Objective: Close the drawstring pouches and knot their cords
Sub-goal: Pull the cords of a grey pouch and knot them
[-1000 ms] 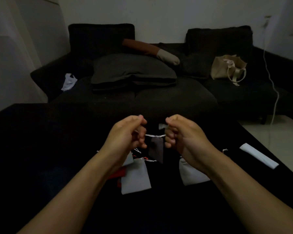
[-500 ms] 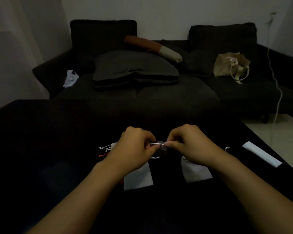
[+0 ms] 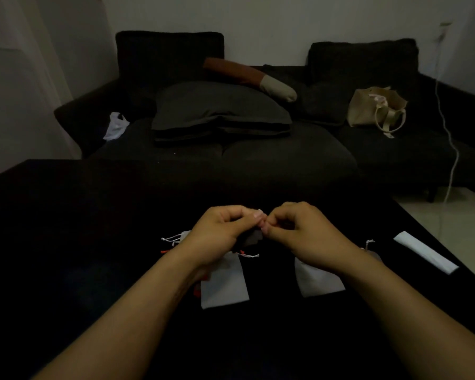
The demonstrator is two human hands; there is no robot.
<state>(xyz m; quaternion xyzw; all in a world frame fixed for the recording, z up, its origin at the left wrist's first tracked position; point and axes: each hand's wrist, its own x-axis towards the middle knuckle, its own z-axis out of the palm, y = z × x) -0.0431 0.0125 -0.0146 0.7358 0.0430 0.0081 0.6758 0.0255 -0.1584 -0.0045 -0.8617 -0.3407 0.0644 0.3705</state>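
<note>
Both hands meet over a small dark grey fabric pouch (image 3: 251,238) above the black table (image 3: 93,242).

The left hand (image 3: 217,237) and right hand (image 3: 307,237) have curled fingers pinched together at the pouch's top; the cord itself is hidden. Near them lie a white drawstring pouch (image 3: 225,286) under the left wrist, another white pouch (image 3: 318,281) under the right, and a white folded strip (image 3: 425,255) far right.
</note>
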